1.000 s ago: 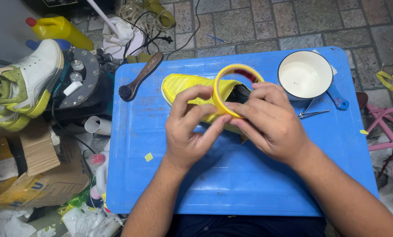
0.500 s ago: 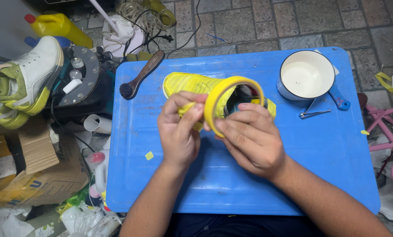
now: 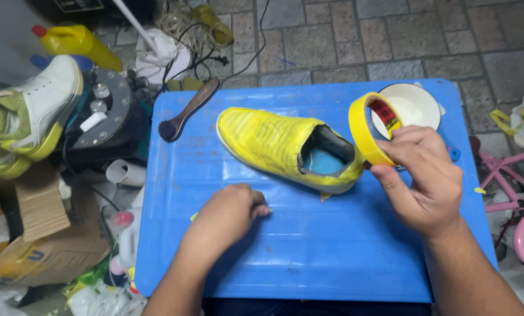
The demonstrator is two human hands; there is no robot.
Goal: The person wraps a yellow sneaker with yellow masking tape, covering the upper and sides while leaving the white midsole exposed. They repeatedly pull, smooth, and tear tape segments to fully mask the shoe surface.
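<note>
We see the shoe wrapped all over in yellow tape (image 3: 279,146) lying on the blue plastic tabletop (image 3: 309,257), its long axis running from toe at ten o'clock to open heel at four o'clock. Our right hand (image 3: 423,181) grips the yellow roll of tape (image 3: 372,130) just beside the heel, at two o'clock from centre, and is the nearer hand. Our left hand (image 3: 230,213) rests loosely curled on the tabletop at seven o'clock from the shoe, holding nothing.
</note>
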